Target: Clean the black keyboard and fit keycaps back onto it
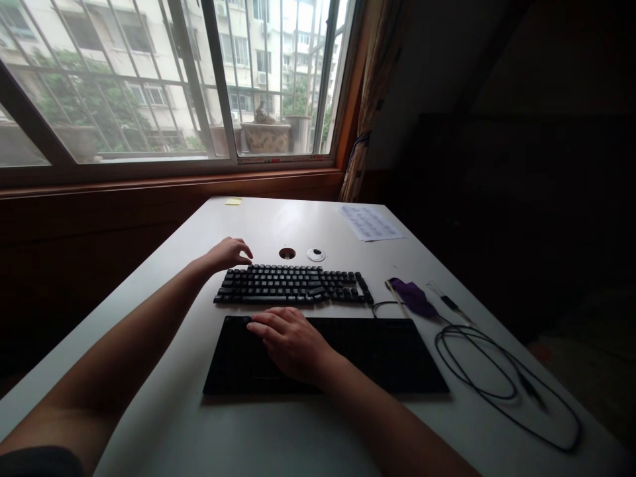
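Black keycaps (278,283) are laid out in keyboard rows on the white table (163,424), with a gap at the top left. My left hand (228,253) is at that corner, thumb and forefinger curved and slightly apart beside the top row. Nearer to me lies a flat black keyboard base (377,354). My right hand (293,341) rests over its left half, fingers close together, their tips against a small dark keycap (244,320) at the base's far left edge. The palm covers part of the base.
A coiled black cable (497,394), a purple cloth (412,297) and a small wire-ended tool (450,303) lie at the right. Printed sheets (370,222) and a yellow sticky note (233,201) are farther back. A cable hole (287,253) has its round white cover (316,255) beside it.
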